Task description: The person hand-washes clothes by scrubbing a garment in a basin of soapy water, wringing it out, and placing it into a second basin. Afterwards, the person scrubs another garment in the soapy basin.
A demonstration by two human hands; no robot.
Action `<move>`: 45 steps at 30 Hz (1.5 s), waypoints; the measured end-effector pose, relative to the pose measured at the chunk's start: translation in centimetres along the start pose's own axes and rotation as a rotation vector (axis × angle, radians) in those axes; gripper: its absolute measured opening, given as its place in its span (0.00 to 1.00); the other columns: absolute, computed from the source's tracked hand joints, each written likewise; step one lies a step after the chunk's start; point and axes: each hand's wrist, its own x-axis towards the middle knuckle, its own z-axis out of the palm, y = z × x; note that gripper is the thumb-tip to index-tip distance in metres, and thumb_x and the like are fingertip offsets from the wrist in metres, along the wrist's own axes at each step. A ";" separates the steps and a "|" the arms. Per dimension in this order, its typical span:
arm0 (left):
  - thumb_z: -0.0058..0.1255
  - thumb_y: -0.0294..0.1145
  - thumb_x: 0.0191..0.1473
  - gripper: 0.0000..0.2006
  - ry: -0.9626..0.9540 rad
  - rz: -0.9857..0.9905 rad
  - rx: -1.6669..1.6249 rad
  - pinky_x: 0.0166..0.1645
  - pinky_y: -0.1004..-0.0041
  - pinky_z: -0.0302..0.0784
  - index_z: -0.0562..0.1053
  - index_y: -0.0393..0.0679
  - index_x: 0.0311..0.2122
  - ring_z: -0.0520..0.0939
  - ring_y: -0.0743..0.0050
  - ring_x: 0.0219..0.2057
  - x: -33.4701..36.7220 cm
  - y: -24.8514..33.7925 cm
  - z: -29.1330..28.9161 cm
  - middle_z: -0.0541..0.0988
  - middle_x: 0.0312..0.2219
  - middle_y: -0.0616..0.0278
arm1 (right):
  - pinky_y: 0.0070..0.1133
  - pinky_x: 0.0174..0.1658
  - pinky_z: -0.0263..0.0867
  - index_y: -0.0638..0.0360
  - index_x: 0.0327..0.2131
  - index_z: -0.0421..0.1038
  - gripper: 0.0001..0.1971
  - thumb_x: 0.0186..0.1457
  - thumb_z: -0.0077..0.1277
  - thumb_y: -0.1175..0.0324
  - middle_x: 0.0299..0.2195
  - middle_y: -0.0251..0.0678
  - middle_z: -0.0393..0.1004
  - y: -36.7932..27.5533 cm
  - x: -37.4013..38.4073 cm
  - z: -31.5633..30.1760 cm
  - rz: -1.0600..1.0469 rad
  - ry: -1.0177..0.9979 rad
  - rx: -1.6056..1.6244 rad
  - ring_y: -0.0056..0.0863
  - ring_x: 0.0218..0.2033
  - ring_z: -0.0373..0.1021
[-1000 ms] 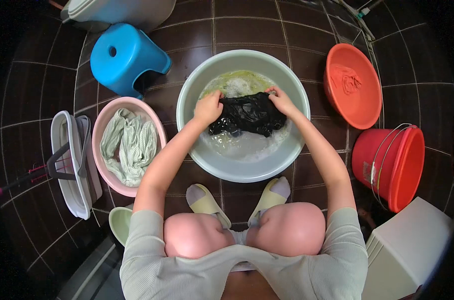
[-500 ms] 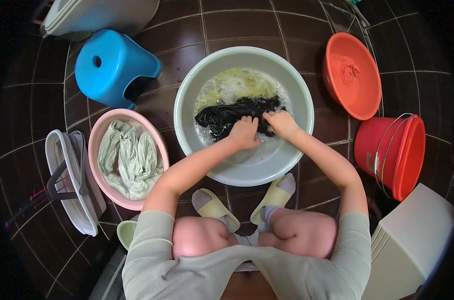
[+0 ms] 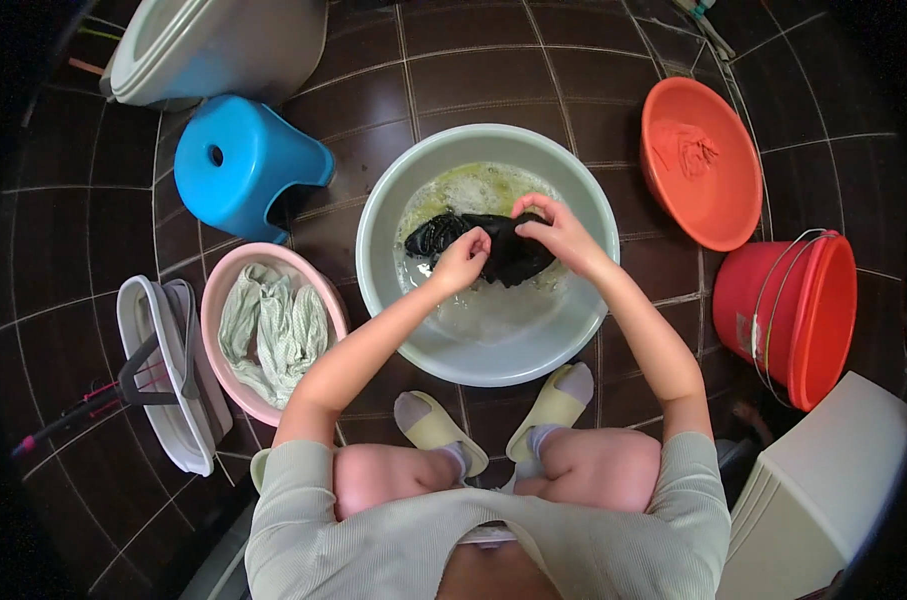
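Observation:
A wide grey-green basin stands on the floor before me, holding sudsy water. A wet black cloth lies bunched across its middle, partly raised out of the suds. Beyond the cloth, yellow-green fabric shows through the foam. My left hand is closed, its fingertips pinching the near edge of the black cloth. On the cloth's right end, my right hand curls with thumb and fingers around the fabric; part of that grip is hidden.
A pink basin with pale green patterned cloth and a folded white basin stand left. Behind them is a blue stool. To the right are an orange basin, a red bucket and a white box-like cabinet.
Both hands have risen a little. The black cloth's right part is lifted and spread more smoothly between them, and my fingers have closed on it. The whole view has shifted slightly.

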 end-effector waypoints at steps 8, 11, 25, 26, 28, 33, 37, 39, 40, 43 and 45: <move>0.53 0.28 0.45 0.16 0.172 0.091 -0.072 0.37 0.76 0.68 0.62 0.40 0.38 0.71 0.76 0.30 0.8 2.2 2.3 0.69 0.28 0.63 | 0.14 0.45 0.55 0.57 0.35 0.63 0.13 0.41 0.43 0.77 0.35 0.26 0.63 -4.2 -1.6 -0.7 -0.178 -0.067 0.088 0.15 0.39 0.60; 0.49 0.33 0.48 0.16 0.162 0.036 0.076 0.36 0.75 0.68 0.66 0.38 0.42 0.72 0.74 0.28 0.8 1.6 1.9 0.72 0.27 0.62 | 0.15 0.44 0.57 0.59 0.35 0.63 0.13 0.41 0.45 0.75 0.35 0.29 0.64 -6.8 -2.8 0.0 -0.192 -0.132 0.155 0.14 0.38 0.62; 0.45 0.20 0.36 0.14 0.031 0.081 -0.208 0.36 0.87 0.59 0.65 0.44 0.34 0.65 0.87 0.29 -3.8 4.1 -7.8 0.64 0.26 0.74 | 0.21 0.42 0.62 0.60 0.33 0.67 0.13 0.38 0.43 0.78 0.29 0.34 0.72 -3.1 -2.7 -5.0 -0.209 0.279 -0.344 0.26 0.34 0.69; 0.46 0.19 0.35 0.14 0.035 0.146 -0.097 0.35 0.87 0.57 0.62 0.46 0.31 0.62 0.87 0.27 -4.0 3.8 -8.5 0.60 0.24 0.75 | 0.22 0.41 0.63 0.60 0.32 0.68 0.13 0.38 0.44 0.77 0.29 0.36 0.74 -2.2 -2.2 -4.9 -0.251 0.313 -0.475 0.29 0.34 0.71; 0.50 0.17 0.33 0.18 0.023 0.094 -0.084 0.30 0.85 0.53 0.55 0.49 0.25 0.55 0.88 0.24 -3.7 6.1 -7.8 0.53 0.22 0.75 | 0.27 0.39 0.65 0.56 0.32 0.70 0.12 0.39 0.45 0.74 0.33 0.40 0.74 -0.5 -2.5 -6.0 -0.239 0.373 -0.686 0.37 0.35 0.71; 0.49 0.24 0.41 0.12 0.565 0.298 0.551 0.34 0.68 0.69 0.62 0.43 0.33 0.76 0.56 0.29 -3.3 7.1 -7.9 0.73 0.23 0.58 | 0.29 0.36 0.66 0.51 0.32 0.70 0.11 0.40 0.46 0.71 0.29 0.38 0.74 -1.0 -3.0 -4.7 -0.190 0.580 -0.927 0.39 0.32 0.70; 0.45 0.31 0.45 0.11 0.599 0.084 0.754 0.38 0.65 0.69 0.66 0.42 0.36 0.76 0.52 0.34 -2.7 7.4 -7.8 0.74 0.27 0.52 | 0.25 0.35 0.66 0.56 0.28 0.68 0.09 0.39 0.43 0.76 0.28 0.36 0.74 -1.7 -3.0 -5.2 -0.296 0.669 -0.796 0.33 0.29 0.72; 0.44 0.31 0.47 0.10 0.516 0.121 0.627 0.37 0.68 0.69 0.66 0.41 0.36 0.75 0.58 0.32 -2.1 6.4 -9.0 0.74 0.26 0.55 | 0.23 0.36 0.66 0.59 0.26 0.67 0.08 0.38 0.42 0.78 0.28 0.36 0.74 -1.9 -2.5 -5.5 -0.378 0.623 -0.600 0.29 0.29 0.72; 0.43 0.30 0.48 0.09 0.429 0.158 0.496 0.37 0.72 0.68 0.66 0.40 0.35 0.75 0.65 0.30 -2.0 6.0 -9.5 0.73 0.25 0.57 | 0.21 0.36 0.66 0.61 0.25 0.65 0.07 0.38 0.40 0.81 0.28 0.36 0.74 -2.0 -2.3 -5.8 -0.452 0.575 -0.405 0.26 0.30 0.72; 0.43 0.27 0.50 0.06 0.264 0.102 0.131 0.34 0.79 0.66 0.64 0.40 0.35 0.70 0.82 0.28 -2.0 6.3 -9.0 0.71 0.25 0.65 | 0.21 0.39 0.65 0.64 0.20 0.62 0.06 0.37 0.37 0.84 0.29 0.38 0.75 -1.6 -2.2 -7.1 -0.514 0.503 -0.305 0.24 0.33 0.71; 0.46 0.26 0.47 0.08 0.266 0.130 -0.008 0.33 0.82 0.62 0.63 0.43 0.35 0.65 0.86 0.27 -2.2 6.7 -8.6 0.67 0.24 0.70 | 0.21 0.42 0.64 0.66 0.17 0.65 0.07 0.37 0.36 0.86 0.30 0.40 0.75 -1.4 -2.3 -7.9 -0.539 0.478 -0.330 0.26 0.36 0.71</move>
